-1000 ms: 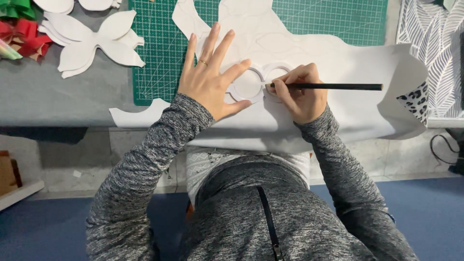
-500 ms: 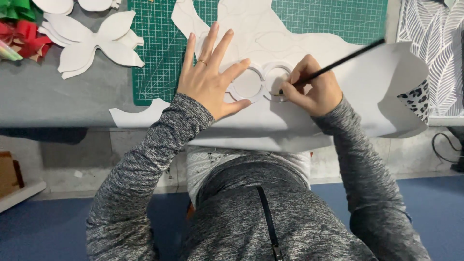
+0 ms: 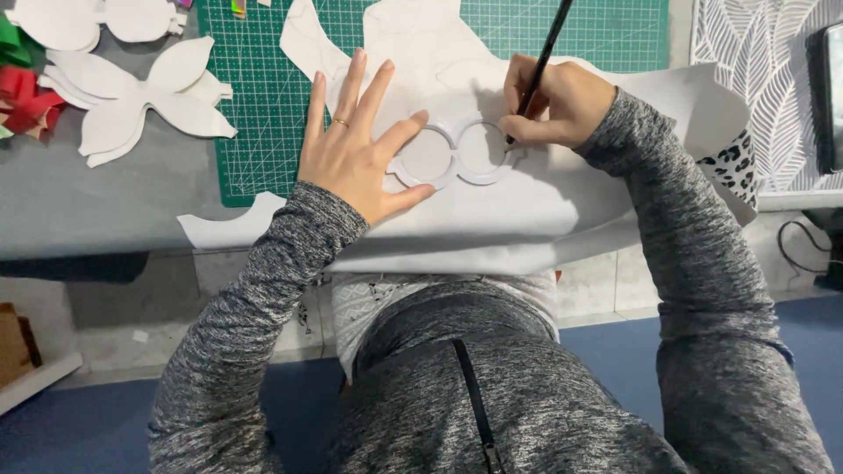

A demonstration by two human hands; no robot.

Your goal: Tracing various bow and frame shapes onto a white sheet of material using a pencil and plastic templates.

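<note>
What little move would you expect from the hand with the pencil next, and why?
Probably a short stroke further round the right ring. The right hand has the black pencil tip at the outer right edge of the double-ring template, while the left hand presses it flat on the white sheet. Whether a line is already drawn cannot be seen.

The double-ring template (image 3: 455, 151) lies on a paper sheet (image 3: 527, 219) overhanging the surface's (image 3: 105, 211) near edge, cutting mat (image 3: 263, 114) beneath, petal cutouts (image 3: 140, 96) toward the left edge.

My left hand (image 3: 356, 149) hides part of the white two-ringed paper template (image 3: 457, 154). The black pencil (image 3: 537, 68) in my right hand (image 3: 553, 105) runs off the top edge.
</note>
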